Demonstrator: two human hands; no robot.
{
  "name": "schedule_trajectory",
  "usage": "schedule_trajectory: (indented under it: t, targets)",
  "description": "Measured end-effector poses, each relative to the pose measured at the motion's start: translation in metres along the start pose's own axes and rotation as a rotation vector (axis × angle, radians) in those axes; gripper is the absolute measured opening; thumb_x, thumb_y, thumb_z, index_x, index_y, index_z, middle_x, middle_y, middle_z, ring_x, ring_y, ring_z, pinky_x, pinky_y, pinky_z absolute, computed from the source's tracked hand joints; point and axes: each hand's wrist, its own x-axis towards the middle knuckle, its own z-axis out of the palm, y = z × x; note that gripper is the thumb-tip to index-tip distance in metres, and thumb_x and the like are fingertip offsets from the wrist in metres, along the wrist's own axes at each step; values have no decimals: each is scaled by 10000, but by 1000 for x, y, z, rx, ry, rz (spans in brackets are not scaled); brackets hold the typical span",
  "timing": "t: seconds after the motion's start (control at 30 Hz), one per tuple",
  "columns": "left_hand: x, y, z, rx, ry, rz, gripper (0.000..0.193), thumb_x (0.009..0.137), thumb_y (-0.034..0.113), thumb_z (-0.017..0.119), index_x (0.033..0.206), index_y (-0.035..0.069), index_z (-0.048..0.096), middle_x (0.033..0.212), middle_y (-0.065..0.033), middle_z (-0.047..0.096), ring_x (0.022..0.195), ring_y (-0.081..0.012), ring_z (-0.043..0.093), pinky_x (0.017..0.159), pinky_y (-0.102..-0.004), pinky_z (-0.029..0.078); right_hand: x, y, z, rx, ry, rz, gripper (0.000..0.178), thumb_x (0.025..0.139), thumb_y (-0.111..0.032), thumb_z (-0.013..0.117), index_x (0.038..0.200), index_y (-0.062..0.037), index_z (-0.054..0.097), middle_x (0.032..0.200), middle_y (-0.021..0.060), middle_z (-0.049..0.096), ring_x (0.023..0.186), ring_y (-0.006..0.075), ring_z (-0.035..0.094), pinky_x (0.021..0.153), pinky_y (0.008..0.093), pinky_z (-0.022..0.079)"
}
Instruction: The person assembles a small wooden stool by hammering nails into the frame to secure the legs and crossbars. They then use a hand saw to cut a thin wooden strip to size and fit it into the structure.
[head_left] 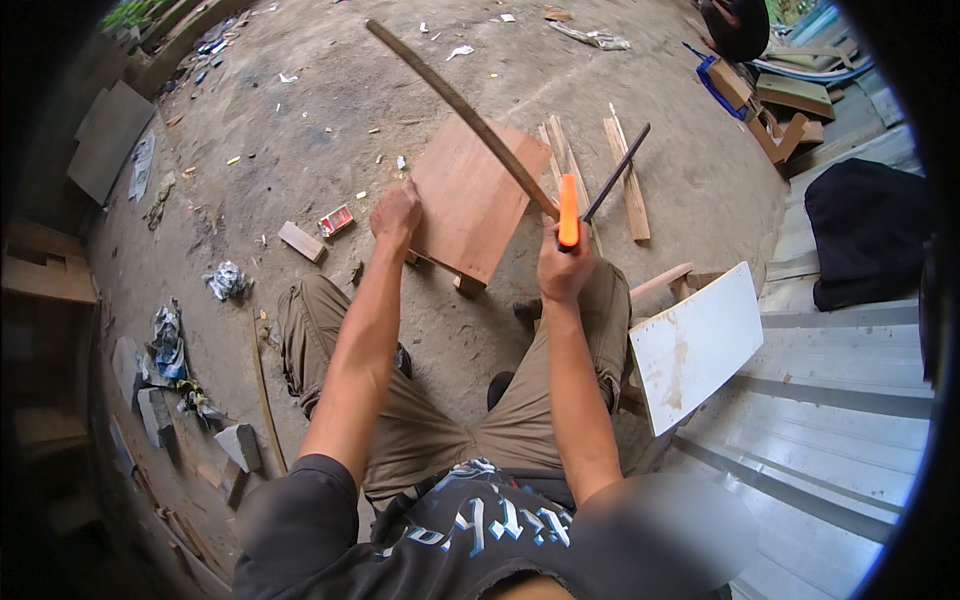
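Observation:
My left hand (397,211) is closed on the left edge of a reddish-brown plywood board (472,195). The board is tilted, and small wood blocks (468,285) show under its near edge. My right hand (566,262) is closed around a tool with an orange handle (568,205), over my right knee. A long thin brown strip (460,105) runs from this hand to the far left, above the board. A dark rod (618,170) slants up and right from beside the handle. How the strip and rod join the tool is hidden.
Pale wood strips (628,185) lie beyond my right hand. A white panel (697,345) leans by my right leg, near corrugated metal sheets (810,425). Left are a red-and-white box (336,220), a wood block (301,241) and concrete chunks (238,446). Another person (738,28) sits far right.

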Motion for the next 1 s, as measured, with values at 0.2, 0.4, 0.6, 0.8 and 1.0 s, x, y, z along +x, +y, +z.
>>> schedule_trajectory:
  t: [0.2, 0.4, 0.6, 0.8, 1.0]
  targets:
    - [13, -29, -33, 122, -82, 201, 630, 1029, 489, 331, 1045, 4, 731, 1095, -287, 683, 1060, -466, 646, 965, -528, 485, 28, -7, -11, 16, -64, 24, 153, 873, -57, 748, 975, -6, 646, 916, 78, 729, 691, 132, 602, 674, 290, 499]
    - [44, -75, -82, 279, -237, 355, 641, 1021, 522, 387, 946, -20, 722, 1008, -298, 685, 1008, -484, 644, 903, -506, 506, 37, 9, 5, 243, -277, -71, 193, 855, -83, 770, 1021, -31, 687, 729, 74, 648, 633, 130, 576, 618, 290, 476]
    - [26, -101, -83, 303, -165, 514, 618, 1037, 457, 374, 847, -39, 690, 882, -301, 680, 911, -473, 661, 835, -534, 521, 23, 30, 24, 197, -535, -72, 196, 857, -100, 771, 1020, -31, 685, 725, 71, 656, 616, 122, 579, 601, 288, 477]
    - [-21, -118, -59, 228, 197, 325, 402, 996, 322, 494, 824, 7, 674, 813, -233, 699, 788, -420, 695, 744, -526, 553, 14, 43, 32, 104, -613, -103, 215, 870, -153, 751, 1033, -38, 671, 769, 155, 656, 657, 269, 644, 616, 352, 496]
    - [-57, -17, -54, -52, 256, 979, 245, 893, 299, 707, 1023, 93, 675, 1063, -92, 672, 1132, -262, 601, 1024, -439, 418, 11, 49, 33, -31, -614, -190, 230, 891, -202, 741, 1045, -40, 684, 826, 160, 680, 738, 305, 674, 659, 380, 509]
